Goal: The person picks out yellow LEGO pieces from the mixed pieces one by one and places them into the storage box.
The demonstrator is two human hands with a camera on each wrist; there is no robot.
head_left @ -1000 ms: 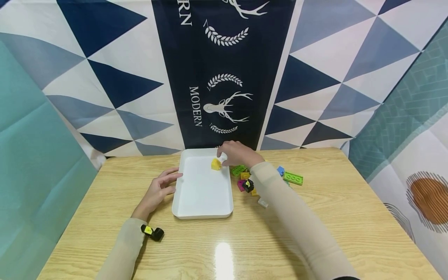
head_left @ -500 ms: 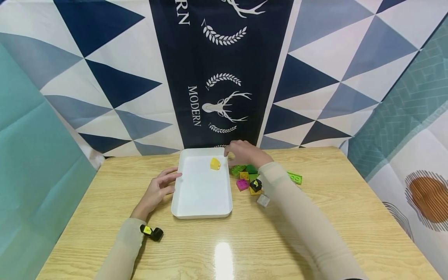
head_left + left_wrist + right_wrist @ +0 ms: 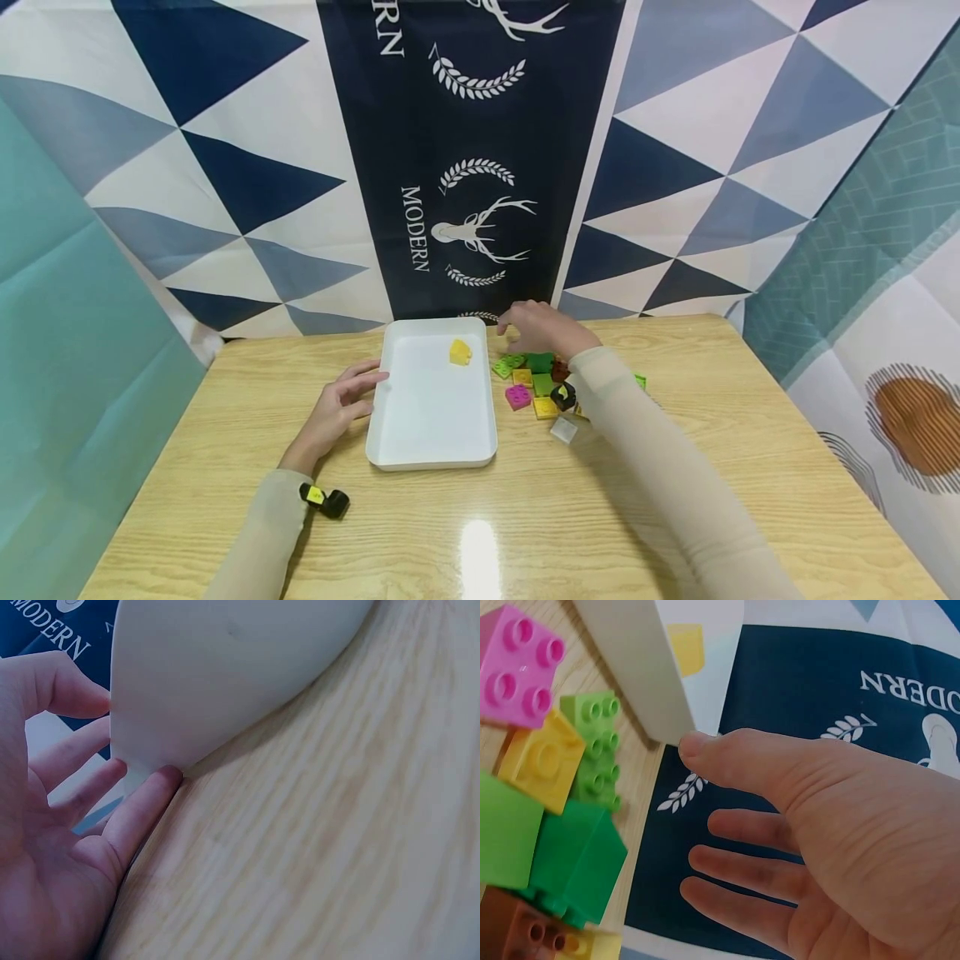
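A white tray (image 3: 431,417) lies on the table with one yellow toy brick (image 3: 460,352) inside, near its far right corner. My left hand (image 3: 347,406) touches the tray's left outer wall with its fingertips; the left wrist view has the fingers (image 3: 142,814) loosely extended against that wall. Over the far side of a brick pile hovers my right hand (image 3: 547,327), holding nothing, its fingers (image 3: 742,896) apart and slightly bent. Beneath and beside it are a light green brick (image 3: 592,746), a dark green brick (image 3: 581,855), a pink brick (image 3: 521,667) and a yellow brick (image 3: 544,761).
More bricks lie right of the tray, among them a clear one (image 3: 564,429) nearest the person and a brown one (image 3: 517,922). My right forearm covers part of the pile. A patterned cloth (image 3: 480,167) hangs right behind the wooden table (image 3: 420,533).
My right hand has moved right, from above the tray's far right corner to over the bricks. The yellow brick stays in the tray. The left hand has kept its place.
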